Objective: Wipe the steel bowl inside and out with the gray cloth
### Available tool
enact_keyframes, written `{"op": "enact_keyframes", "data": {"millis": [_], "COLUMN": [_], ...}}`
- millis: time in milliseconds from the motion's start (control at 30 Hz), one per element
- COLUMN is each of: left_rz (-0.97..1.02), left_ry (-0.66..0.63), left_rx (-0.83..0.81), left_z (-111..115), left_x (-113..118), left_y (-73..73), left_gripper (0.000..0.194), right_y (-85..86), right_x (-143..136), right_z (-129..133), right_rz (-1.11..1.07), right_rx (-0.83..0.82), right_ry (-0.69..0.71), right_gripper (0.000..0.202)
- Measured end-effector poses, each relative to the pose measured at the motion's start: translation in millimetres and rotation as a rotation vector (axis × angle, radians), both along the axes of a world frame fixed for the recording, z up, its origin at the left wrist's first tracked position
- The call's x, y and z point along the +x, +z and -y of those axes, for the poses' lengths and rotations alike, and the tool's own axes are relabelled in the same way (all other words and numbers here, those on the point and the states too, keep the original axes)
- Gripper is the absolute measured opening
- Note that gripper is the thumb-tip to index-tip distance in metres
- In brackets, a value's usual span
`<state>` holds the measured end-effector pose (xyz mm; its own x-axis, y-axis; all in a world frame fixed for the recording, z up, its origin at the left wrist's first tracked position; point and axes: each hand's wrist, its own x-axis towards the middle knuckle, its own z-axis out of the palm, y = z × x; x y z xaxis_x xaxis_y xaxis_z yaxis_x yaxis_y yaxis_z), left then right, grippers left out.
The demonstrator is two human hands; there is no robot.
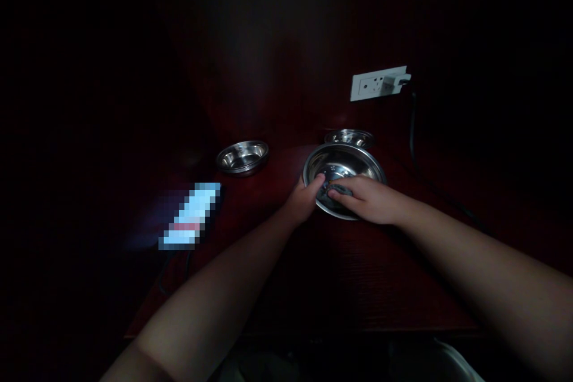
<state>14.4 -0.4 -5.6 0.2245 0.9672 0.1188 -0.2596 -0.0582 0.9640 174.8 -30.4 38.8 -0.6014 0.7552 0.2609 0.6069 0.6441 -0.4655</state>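
Note:
A shiny metal bowl [344,158] is tilted toward me above the dark red table. My left hand [305,198] grips its left rim, the thumb over the inside edge and the other fingers hidden behind. Inside the bowl, my right hand [364,198] presses a dark, greyish cloth [339,196] against the inner surface, its fingers closed round the cloth. Small light marks show on the bowl's inside. Just behind it, partly covered, stands another metal bowl [353,136].
More metal bowls, apparently stacked, [243,158] sit at the back left. A lit, pixelated screen [191,218] lies at the left, a cable below it. On the wall, a white socket [378,85] holds a plug with a dark cable running down right. The table's front edge [308,332] is near me.

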Motion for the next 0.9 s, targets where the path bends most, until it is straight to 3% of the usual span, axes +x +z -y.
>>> {"op": "enact_keyframes", "data": {"millis": [467,900], "left_rz": [-0.006,-0.007], "left_ry": [-0.036,-0.047], "left_rx": [0.007,0.023], "left_z": [-0.3,-0.6], "left_x": [0.8,0.8], "left_y": [1.8,1.5], "left_gripper": [0.047,0.048], "right_y": [1.9,0.5], "right_x": [-2.2,-2.4], "right_z": [2.9,1.3], "right_rz": [0.029,-0.025], "right_rx": [0.051,-0.005], "right_ry": [0.046,0.048], "right_gripper": [0.029,0.027]}}
